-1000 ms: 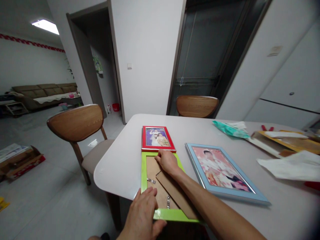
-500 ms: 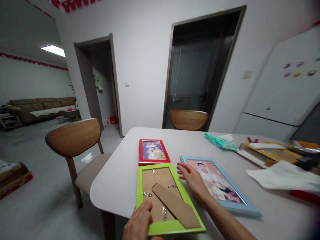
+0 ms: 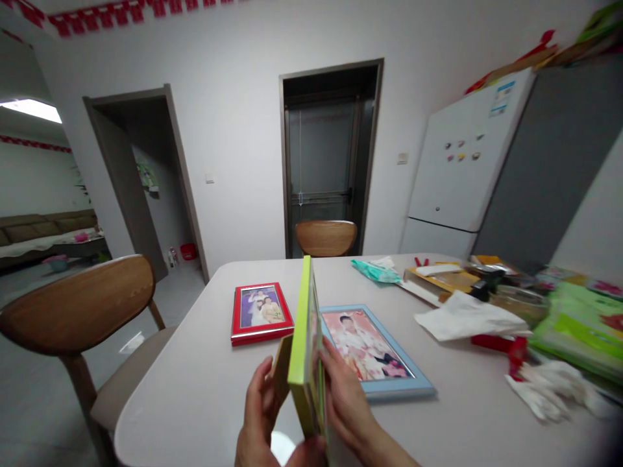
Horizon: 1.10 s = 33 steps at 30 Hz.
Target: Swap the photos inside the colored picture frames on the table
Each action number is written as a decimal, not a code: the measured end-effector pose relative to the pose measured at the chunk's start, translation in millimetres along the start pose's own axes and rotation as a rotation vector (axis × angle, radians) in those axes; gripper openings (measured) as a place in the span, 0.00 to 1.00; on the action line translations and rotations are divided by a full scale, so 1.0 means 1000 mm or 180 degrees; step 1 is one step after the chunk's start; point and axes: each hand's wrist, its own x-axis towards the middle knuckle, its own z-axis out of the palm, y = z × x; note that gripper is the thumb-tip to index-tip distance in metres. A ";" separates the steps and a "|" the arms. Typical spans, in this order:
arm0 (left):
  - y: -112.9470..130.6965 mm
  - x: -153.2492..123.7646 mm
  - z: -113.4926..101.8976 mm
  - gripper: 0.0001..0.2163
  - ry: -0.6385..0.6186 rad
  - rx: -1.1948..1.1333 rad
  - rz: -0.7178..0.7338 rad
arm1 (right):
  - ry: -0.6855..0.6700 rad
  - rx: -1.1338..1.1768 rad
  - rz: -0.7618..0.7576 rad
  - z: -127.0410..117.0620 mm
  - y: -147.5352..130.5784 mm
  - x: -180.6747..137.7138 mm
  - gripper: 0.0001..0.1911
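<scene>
A green picture frame (image 3: pixel 300 363) stands on edge above the table, its narrow side facing me. My left hand (image 3: pixel 263 415) grips its lower left part, thumb at the bottom edge and fingers by the brown stand (image 3: pixel 282 368) at the back. Against the front side on the right, my right hand (image 3: pixel 343 395) presses with its fingers, partly hidden by the frame. Just right of that hand lies a blue picture frame (image 3: pixel 389 344), photo up. Farther left rests a red picture frame (image 3: pixel 261 312) with a photo of people in it.
On the right side of the table are a teal wrapper (image 3: pixel 377 271), white paper (image 3: pixel 467 316), white gloves (image 3: pixel 555 389) and a green plastic package (image 3: pixel 584 324). Wooden chairs stand at the left (image 3: pixel 82 305) and far side (image 3: pixel 326 238).
The green frame, lying back up before, has been lifted and turned on edge. My right hand has moved onto it, and my left hand has kept hold. The view has swung right.
</scene>
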 end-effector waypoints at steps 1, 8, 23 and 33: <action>0.005 0.006 0.003 0.35 -0.0020 0.0039 0.0027 | 0.0135 -0.0026 -0.0073 -0.013 -0.011 0.008 0.26; 0.002 0.047 0.061 0.27 -0.0393 -0.1117 -0.0365 | 0.0874 -0.2758 -0.0058 -0.124 -0.068 0.073 0.27; -0.062 0.063 0.089 0.25 -0.0509 0.0414 -0.0702 | 0.0837 -0.4818 -0.0435 -0.162 -0.055 0.104 0.20; -0.099 0.125 -0.034 0.27 0.0056 0.2230 -0.0585 | -0.0442 -0.4063 -0.0757 -0.003 0.006 0.096 0.20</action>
